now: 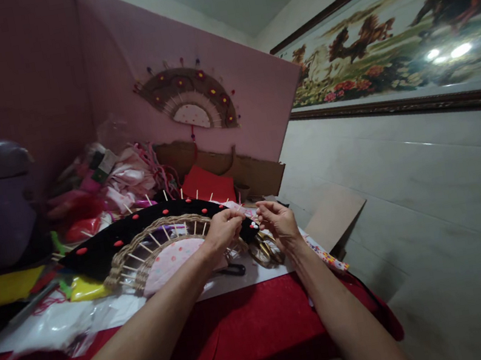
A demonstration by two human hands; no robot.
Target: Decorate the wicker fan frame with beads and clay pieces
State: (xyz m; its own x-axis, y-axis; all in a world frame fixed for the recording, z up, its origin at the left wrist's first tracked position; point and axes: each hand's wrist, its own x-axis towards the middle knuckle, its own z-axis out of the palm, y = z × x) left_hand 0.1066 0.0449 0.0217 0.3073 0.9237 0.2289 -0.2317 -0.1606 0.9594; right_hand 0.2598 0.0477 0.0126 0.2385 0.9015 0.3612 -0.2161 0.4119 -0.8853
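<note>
A fan-shaped woven piece lies on the table, with a black cloth band [107,238] dotted with red lumps, a braided wicker arc [118,263] and a pale pink spotted half-circle [169,262]. Thin sticks poke out along its upper edge. My left hand [225,228] hovers over the fan's right side, fingertips pinched together. Just beyond the band's right end, my right hand [277,221] is also pinched. Whatever sits between the fingers is too small to make out. Small white lumps [254,225] show on the black band between my hands. Gold-handled scissors [265,251] lie below them.
A decorated fan [182,94] hangs on the pink board behind. Bags of pink material [129,174], a red sheet [207,184], a yellow packet [87,288] and a clear plastic bag [57,327] crowd the left and back. Red cloth [243,333] covers the table front.
</note>
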